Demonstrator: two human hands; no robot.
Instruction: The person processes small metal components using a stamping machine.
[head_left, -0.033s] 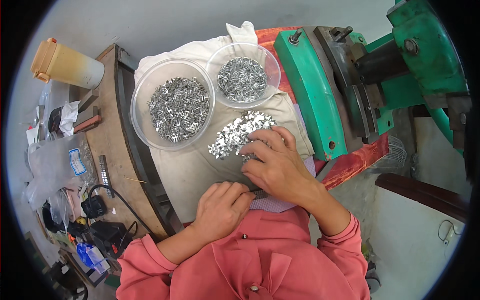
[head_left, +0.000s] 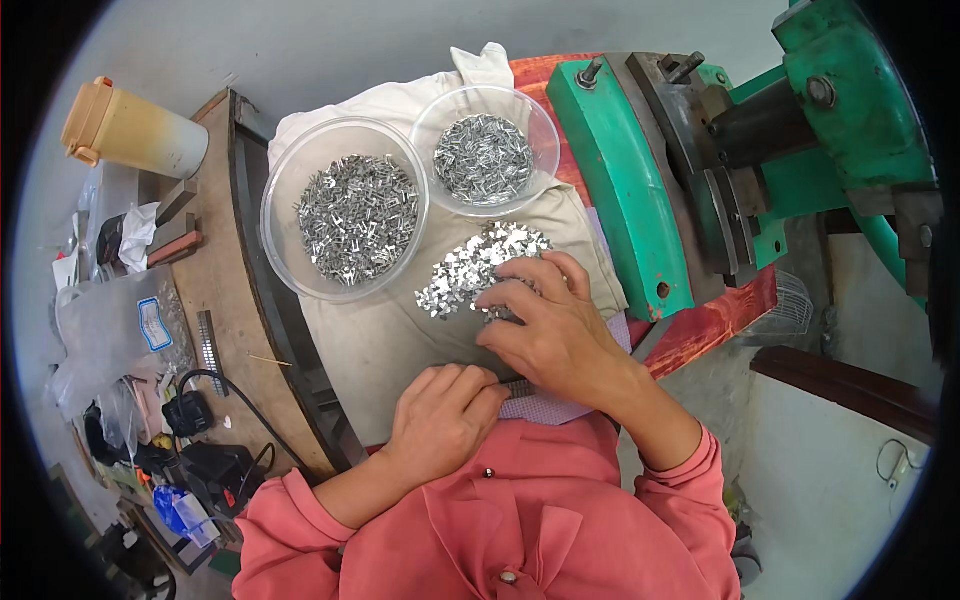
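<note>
Where the right hand [head_left: 550, 325] arches over the right side of a pile of shiny metal pieces [head_left: 470, 268], its grip has the fingers spread; whether it pinches a piece one cannot tell. The left hand [head_left: 440, 412] curls its fingers together beside a dark strip [head_left: 522, 389], its hold hidden. The pile lies on a beige cloth [head_left: 365, 345] covering part of the red desk [head_left: 715, 328], below a large clear tub [head_left: 277, 255] and a smaller tub [head_left: 546, 135], both containing metal parts; a green press [head_left: 625, 190] stands to the right.

The head-worn fisheye faces down, near the left hand [head_left: 445, 415] and right hand [head_left: 550, 325].
</note>
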